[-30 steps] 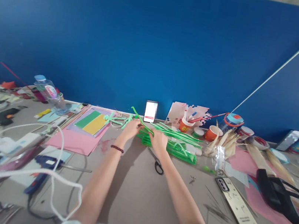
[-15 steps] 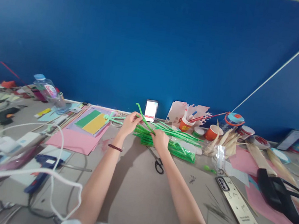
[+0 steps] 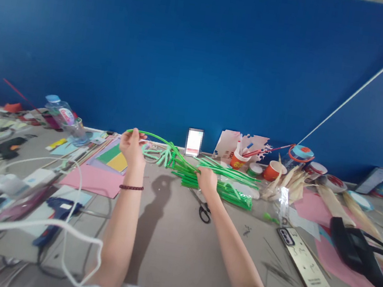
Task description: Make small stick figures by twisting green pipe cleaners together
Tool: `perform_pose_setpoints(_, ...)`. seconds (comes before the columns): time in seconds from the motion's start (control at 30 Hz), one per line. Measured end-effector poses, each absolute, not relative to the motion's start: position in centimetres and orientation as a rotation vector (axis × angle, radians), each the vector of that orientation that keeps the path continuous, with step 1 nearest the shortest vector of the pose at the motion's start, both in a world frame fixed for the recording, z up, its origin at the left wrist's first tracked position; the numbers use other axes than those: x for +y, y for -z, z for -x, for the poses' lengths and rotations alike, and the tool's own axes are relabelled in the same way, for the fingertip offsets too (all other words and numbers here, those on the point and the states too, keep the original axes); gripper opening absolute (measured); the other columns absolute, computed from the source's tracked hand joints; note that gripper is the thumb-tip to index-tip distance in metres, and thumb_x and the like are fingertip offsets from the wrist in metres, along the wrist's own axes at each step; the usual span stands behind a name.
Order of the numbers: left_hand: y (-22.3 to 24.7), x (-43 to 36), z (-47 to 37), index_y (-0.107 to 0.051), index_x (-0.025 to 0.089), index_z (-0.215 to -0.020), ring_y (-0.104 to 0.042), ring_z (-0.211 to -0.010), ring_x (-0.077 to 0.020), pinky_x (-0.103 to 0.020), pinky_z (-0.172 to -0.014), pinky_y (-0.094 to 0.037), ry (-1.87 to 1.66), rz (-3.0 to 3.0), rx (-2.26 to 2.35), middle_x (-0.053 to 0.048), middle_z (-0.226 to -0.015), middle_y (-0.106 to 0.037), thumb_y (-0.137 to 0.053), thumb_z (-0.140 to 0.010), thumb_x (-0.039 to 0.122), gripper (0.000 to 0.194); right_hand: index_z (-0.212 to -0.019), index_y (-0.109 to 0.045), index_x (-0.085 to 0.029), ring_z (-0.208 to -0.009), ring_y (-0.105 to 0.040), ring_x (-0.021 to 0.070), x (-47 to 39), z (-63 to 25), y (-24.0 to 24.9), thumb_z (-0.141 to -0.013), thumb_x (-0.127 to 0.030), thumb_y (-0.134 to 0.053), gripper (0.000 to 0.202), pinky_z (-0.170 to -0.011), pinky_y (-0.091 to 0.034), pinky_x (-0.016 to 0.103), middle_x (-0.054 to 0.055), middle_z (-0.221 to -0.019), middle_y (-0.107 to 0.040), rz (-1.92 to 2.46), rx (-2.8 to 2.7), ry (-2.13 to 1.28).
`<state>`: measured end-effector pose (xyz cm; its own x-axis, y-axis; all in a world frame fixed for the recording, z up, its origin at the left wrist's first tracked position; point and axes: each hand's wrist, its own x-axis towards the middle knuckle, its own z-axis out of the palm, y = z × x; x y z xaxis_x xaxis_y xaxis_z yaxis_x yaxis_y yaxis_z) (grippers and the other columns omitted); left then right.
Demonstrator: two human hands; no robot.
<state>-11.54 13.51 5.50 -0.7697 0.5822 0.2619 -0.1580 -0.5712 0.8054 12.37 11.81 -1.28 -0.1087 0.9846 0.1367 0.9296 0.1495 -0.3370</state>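
A long green pipe cleaner (image 3: 156, 136) stretches between my two hands in a slight arc. At its left end, my left hand (image 3: 134, 147) pinches it above the coloured paper. My right hand (image 3: 206, 179) is closed on its other end, resting over the pile of green pipe cleaners (image 3: 237, 199), part of which lies in a clear bag. A twisted pale green pipe-cleaner piece (image 3: 165, 155) lies beneath the stretched strand. Just below my right hand are scissors (image 3: 204, 214) with dark handles, their blades partly under the pile.
On the left are coloured paper sheets (image 3: 94, 181), a blue glue gun (image 3: 54, 219), a white cable (image 3: 69, 226) and a water bottle (image 3: 64, 115). A phone (image 3: 193, 141) leans on the wall. Right are a cup of pens (image 3: 238, 161), dried husks (image 3: 291, 185) and a patterned phone (image 3: 306, 264).
My left hand has moved left, drawing the pipe cleaner out from a bent shape into a long arc. My right hand has hardly moved. The pale green twisted piece now shows between my hands.
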Motion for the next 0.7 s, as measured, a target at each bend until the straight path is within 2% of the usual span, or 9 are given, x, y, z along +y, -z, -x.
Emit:
perform_pose_setpoints(0.17, -6.6, 12.4, 13.0, -0.045, 0.021, -0.082, -0.066, -0.069, -0.0108, -0.018, -0.056, -0.047, -2.335, -0.740, 1.049, 0.001, -0.074, -0.063, -0.059, -0.075, 0.049, 0.032, -0.080, -0.066, -0.021, -0.075, -0.060, 0.0178, 12.1, -12.9, 0.7, -0.088, -0.039, -0.048, 0.027, -0.061, -0.039, 0.023, 0.006, -0.082, -0.066, 1.711, -2.042, -0.286)
perform_pose_setpoints(0.3, -7.9, 11.5, 12.0, -0.047, 0.021, -0.086, -0.068, -0.072, -0.0128, -0.019, -0.058, -0.049, -2.262, -0.782, 0.992, -0.001, -0.079, -0.068, -0.061, -0.074, 0.047, 0.031, -0.082, -0.067, -0.019, -0.078, -0.059, 0.0161, 12.4, -13.7, -0.6, -0.089, -0.029, -0.040, 0.030, -0.070, -0.042, 0.024, 0.005, -0.085, -0.065, 1.448, -1.892, -0.428)
perform_pose_setpoints(0.47, -8.9, 10.9, 9.9, -0.050, 0.020, -0.082, -0.069, -0.069, -0.0152, -0.021, -0.057, -0.051, -2.096, -0.909, 0.963, -0.002, -0.074, -0.070, -0.069, -0.069, 0.040, 0.030, -0.093, -0.063, -0.016, -0.051, -0.049, 0.0102, 12.2, -13.9, -2.5, -0.081, -0.033, -0.043, 0.029, -0.049, -0.041, 0.022, 0.002, -0.074, -0.062, 1.223, -1.600, -0.878)
perform_pose_setpoints(0.57, -9.2, 10.6, 9.2, -0.052, 0.019, -0.079, -0.069, -0.068, -0.0160, -0.021, -0.056, -0.051, -1.997, -0.980, 0.954, -0.003, -0.072, -0.071, -0.071, -0.067, 0.039, 0.030, -0.103, -0.059, -0.016, -0.050, -0.049, 0.0088, 11.6, -13.9, -3.6, -0.076, -0.034, -0.050, 0.034, -0.044, -0.041, 0.021, 0.002, -0.080, -0.062, 1.054, -1.478, -1.106)
perform_pose_setpoints(0.7, -9.7, 9.9, 9.1, -0.053, 0.019, -0.080, -0.069, -0.071, -0.0154, -0.020, -0.057, -0.051, -2.045, -0.971, 0.905, -0.002, -0.076, -0.071, -0.068, -0.070, 0.041, 0.028, -0.096, -0.064, -0.018, -0.049, -0.052, 0.0096, 10.5, -14.6, -4.6, -0.074, -0.031, -0.055, 0.026, -0.045, -0.044, 0.023, 0.003, -0.077, -0.063, 1.089, -1.723, -1.142)
